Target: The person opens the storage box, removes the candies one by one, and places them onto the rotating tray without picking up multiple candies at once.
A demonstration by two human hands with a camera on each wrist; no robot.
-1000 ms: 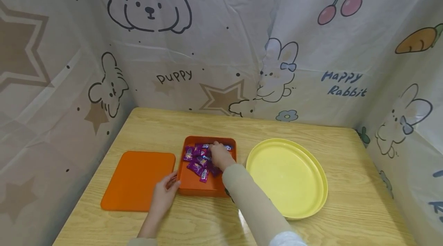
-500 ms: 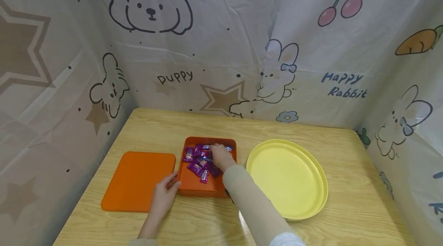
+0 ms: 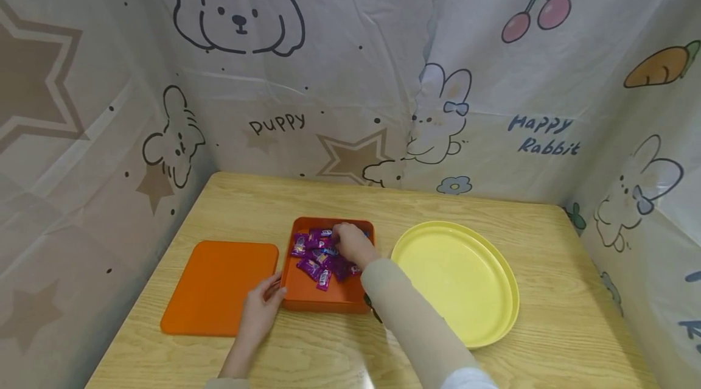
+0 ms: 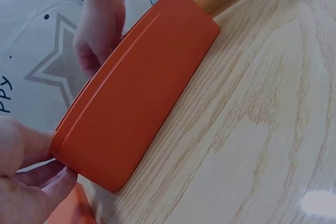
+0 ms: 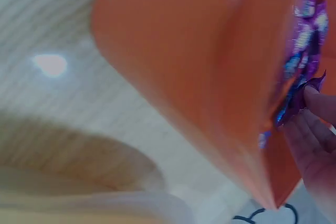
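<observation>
Purple-wrapped candies [image 3: 319,255] lie in the orange box [image 3: 306,301] on the table. My right hand [image 3: 355,246] reaches in over the box's right side. Between its thumb and fingers it pinches one purple wrapped candy [image 5: 298,100], seen in the right wrist view. At the box's left wall, near the front corner, my left hand [image 3: 261,304] holds on. In the left wrist view its thumb is at the rim and its fingers [image 4: 60,182] touch the outside below. The right hand partly hides the candies at the back right of the box.
An orange flat lid [image 3: 219,288] lies left of the box. To the right stands a round yellow tray [image 3: 454,279], its near-left rim behind the right sleeve [image 3: 416,319]. Printed cloth [image 3: 328,72] hangs around the wooden table [image 3: 569,297].
My right hand and forearm have shifted slightly to the right and up, and more candies show beneath the hand. The left hand stays on the box.
</observation>
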